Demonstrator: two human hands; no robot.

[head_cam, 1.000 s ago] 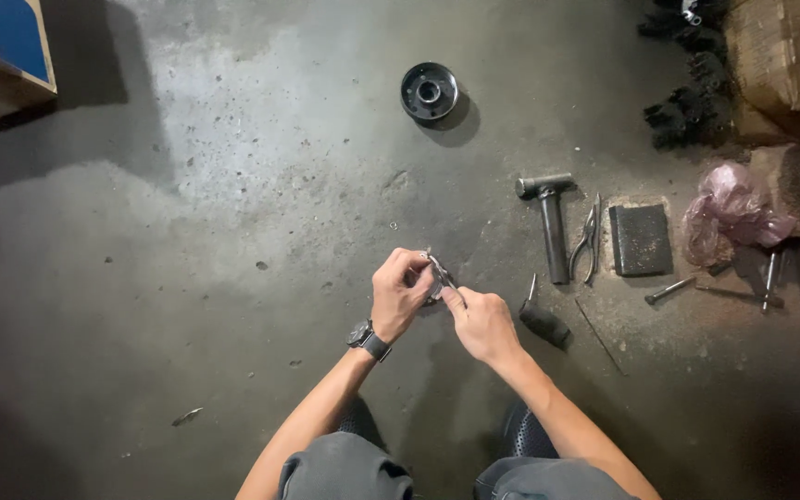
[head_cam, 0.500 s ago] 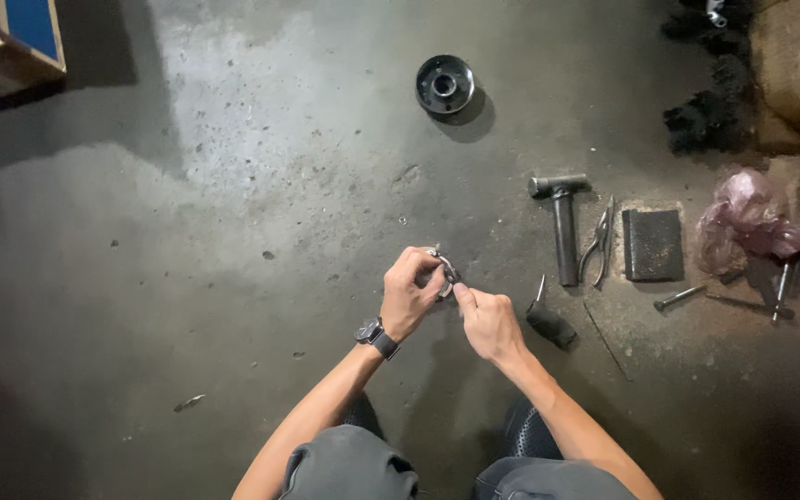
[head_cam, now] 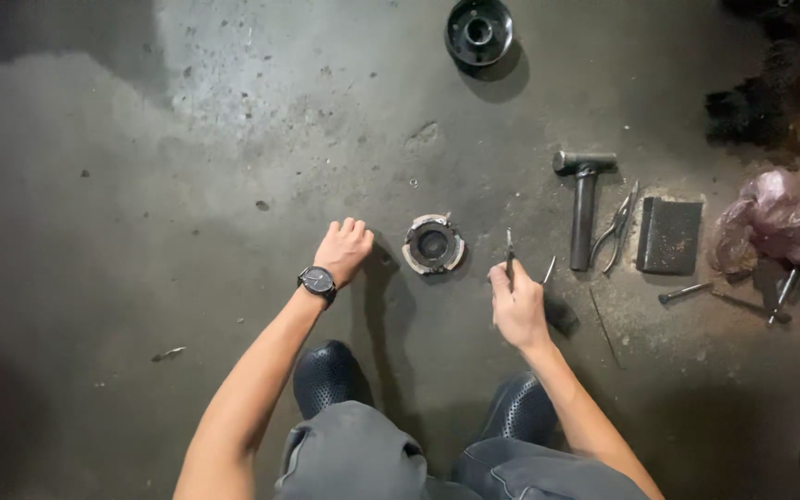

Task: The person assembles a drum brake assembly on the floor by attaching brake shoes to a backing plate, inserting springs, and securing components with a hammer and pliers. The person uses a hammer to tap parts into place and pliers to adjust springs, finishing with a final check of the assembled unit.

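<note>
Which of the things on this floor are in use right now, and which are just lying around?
In use: ring-shaped metal part between the hands; thin tool in right hand; left hand empty.
Lying about: hammer, pliers, dark block, round hub, pink bag.

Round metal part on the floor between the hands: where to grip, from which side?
Grip the round metal part across its outer rim, coming straight down. It lies flat, bore up, floor free around it. The left hand rests beside it; the right hand holds a thin tool.
</note>
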